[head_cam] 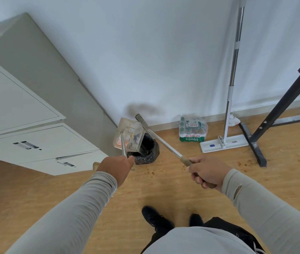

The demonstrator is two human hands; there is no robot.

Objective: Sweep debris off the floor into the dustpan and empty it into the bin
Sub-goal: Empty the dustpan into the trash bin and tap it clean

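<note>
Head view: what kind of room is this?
Probably an office or storage room: metal filing cabinets along a white wall, a pack of water bottles on the wood-look floor, and a flat mop leaning nearby.

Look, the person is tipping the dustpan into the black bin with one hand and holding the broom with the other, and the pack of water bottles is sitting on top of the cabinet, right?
Almost. The head view shows the pack of water bottles on the floor against the wall, not on the cabinet. The rest is right: left hand tips the dustpan over the bin, right hand holds the broom.

Wooden floor (35, 189) bears bin (146, 153), bottle pack (193, 131), crumbs (244, 164).
</note>
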